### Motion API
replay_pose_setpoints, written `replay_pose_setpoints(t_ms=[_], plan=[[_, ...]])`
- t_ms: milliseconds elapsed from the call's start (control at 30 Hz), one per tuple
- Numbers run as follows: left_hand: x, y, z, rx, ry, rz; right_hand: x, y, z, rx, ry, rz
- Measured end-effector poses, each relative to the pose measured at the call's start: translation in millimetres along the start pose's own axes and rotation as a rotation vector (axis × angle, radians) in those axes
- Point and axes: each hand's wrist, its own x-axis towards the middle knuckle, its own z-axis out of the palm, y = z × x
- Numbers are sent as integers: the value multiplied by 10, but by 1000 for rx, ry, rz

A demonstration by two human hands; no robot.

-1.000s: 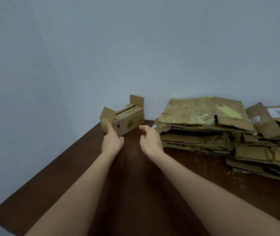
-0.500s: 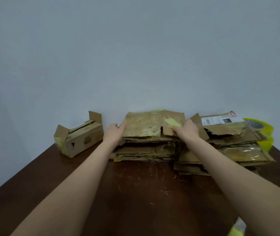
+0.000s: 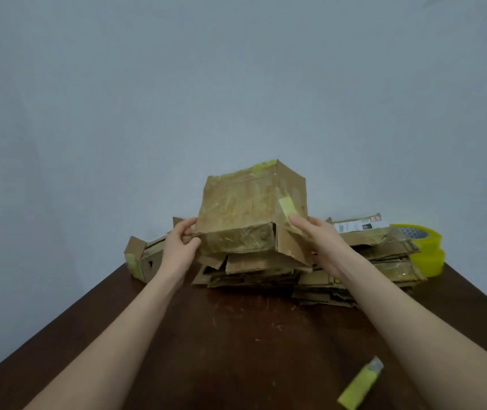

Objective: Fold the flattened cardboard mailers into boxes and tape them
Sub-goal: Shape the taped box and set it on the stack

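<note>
- Filling the upper part of the view, a plain grey-blue wall (image 3: 236, 84) stands behind the far edge of the desk.
- Dark brown wood with pale scratches, the desk (image 3: 236, 335) runs from the near edge to the wall; its far left corner is in view.
- Two piles of flattened cardboard mailers lie along the far edge: one pile (image 3: 251, 273) at the middle and a second pile (image 3: 390, 261) just to its right, touching it. The top piece of the second pile bears a white printed label (image 3: 360, 226).
- One worn mailer (image 3: 242, 202), brown with shiny yellowish tape on it, is held up above the middle pile, tilted so that its broad face is towards the camera. A folded flap hangs along its lower edge, and a strip of yellow tape sits near its right edge.
- A small folded box (image 3: 144, 261) with its end flaps open stands near the far left corner, partly hidden behind the left wrist.
- Two rolls of yellow tape (image 3: 427, 247) are stacked at the far right, just beside the second pile.
- The left hand (image 3: 178, 250) is clamped on the mailer's lower left corner, thumb in front and fingers curled behind.
- The right hand (image 3: 322, 244) grips the mailer's lower right edge, its fingertips on the cardboard.
- A small yellow cutter (image 3: 360, 386) lies near the near right edge, well apart from the piles.
</note>
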Motion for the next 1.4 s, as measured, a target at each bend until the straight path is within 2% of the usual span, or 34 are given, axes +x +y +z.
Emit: replay_pose_setpoints(t_ms=[100,267,400,467,600,733,867,1067,1133,1267,1333,1400], plan=[[-440,-31,-92,-24,-58,36,-408,149,45,-133,4,-71],[-1067,-241,-282,-88,18,16,-857,648,-8,-243,-103,-58],[-1352,-429,-345,19,-172,-40,-1027,867,-95,-375,-146,-59],[-1371,-408,-359,26,-261,-65,-1080,825,-67,-416,-121,-157],[-1265,-172,-292,-130,-248,22,-1084,734,-3,-473,-40,-411],[-1204,-93,-171,-152,-303,80,-1088,782,-84,-580,-43,-502],[-1189,-146,-68,-100,-361,104,-1047,797,-171,-714,-54,-464],[-1152,-169,-93,0,-406,68,-965,696,-161,-692,-92,-400],[-1151,-168,-76,-14,-377,66,-945,690,-153,-697,-90,-398],[-970,-42,-47,96,-213,155,-949,639,-141,-602,-71,-344],[-793,47,-41,102,-209,97,-907,619,-135,-589,-63,-311],[-630,92,-31,113,-296,29,-851,589,-123,-560,-66,-253]])
